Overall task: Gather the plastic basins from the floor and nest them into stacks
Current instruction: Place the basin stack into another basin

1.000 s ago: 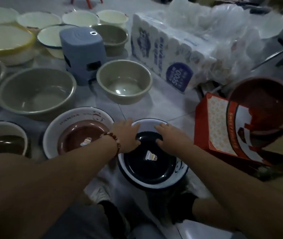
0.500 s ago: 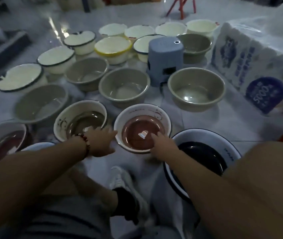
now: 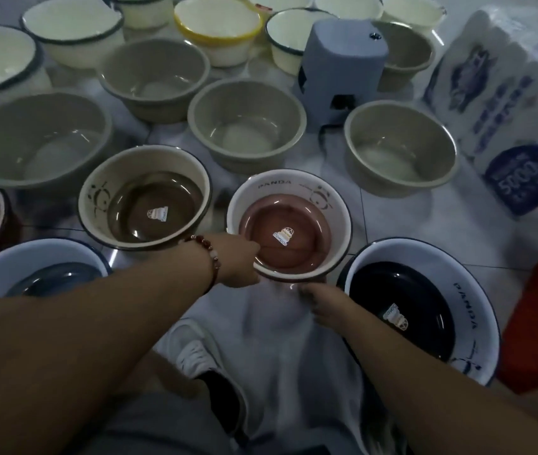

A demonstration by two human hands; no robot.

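We see lots of round basins sitting upright on the floor. The white one with a pink bottom (image 3: 289, 224) is in the middle, and it says PANDA on its wall. It has a small sticker inside. Just to its left is a cream one with a brown bottom (image 3: 144, 210). To its right is a white one with a dark blue bottom (image 3: 422, 315). Behind them sit plain grey basins (image 3: 246, 124), and white ones (image 3: 71, 26) are farther back.
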